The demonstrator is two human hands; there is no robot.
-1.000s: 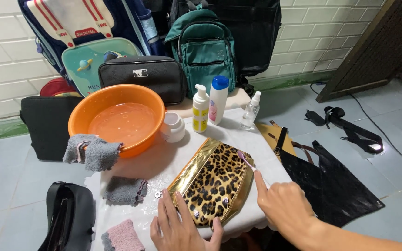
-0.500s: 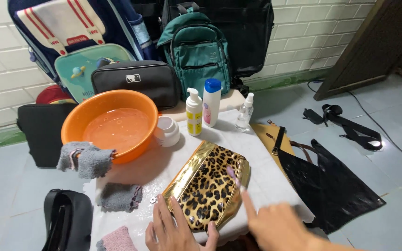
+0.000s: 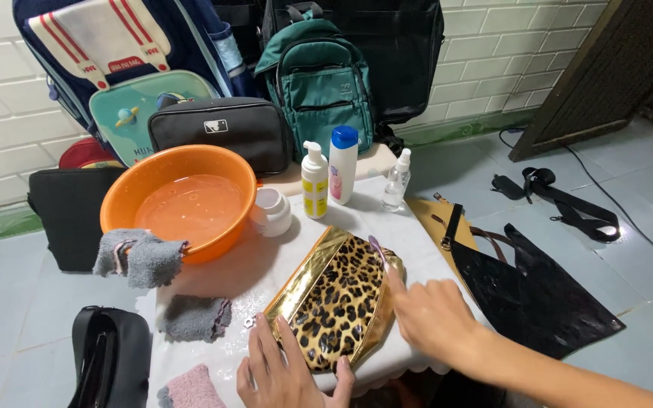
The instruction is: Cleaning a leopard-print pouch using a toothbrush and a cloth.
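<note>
Leopard-print pouch [image 3: 338, 302] with glossy gold trim lies flat near the front edge of the small white-covered table [image 3: 417, 234], its surface shiny and its outline roughly a rounded rectangle set on a slant. The left hand [image 3: 285, 374] presses on the pouch's near lower corner, fingers spread and flat, gripping nothing. The right hand [image 3: 428, 313] rests against the pouch's right edge with its fingers extended together, the fingertips touching the gold rim beside a small purple zip pull [image 3: 377, 248].

Behind the pouch sits a round orange plastic basin [image 3: 179, 200] holding clear water, with a fuzzy grey cloth [image 3: 139, 257] draped over its rim. Another grey cloth [image 3: 194, 317] and a pink one [image 3: 190, 389] lie on the wet tabletop. A squat white jar [image 3: 272, 211] stands just beside the basin; near it are a white pump bottle with a yellow label [image 3: 314, 181], a white bottle with a blue cap [image 3: 343, 165] and a small clear spray bottle [image 3: 396, 181].
</note>
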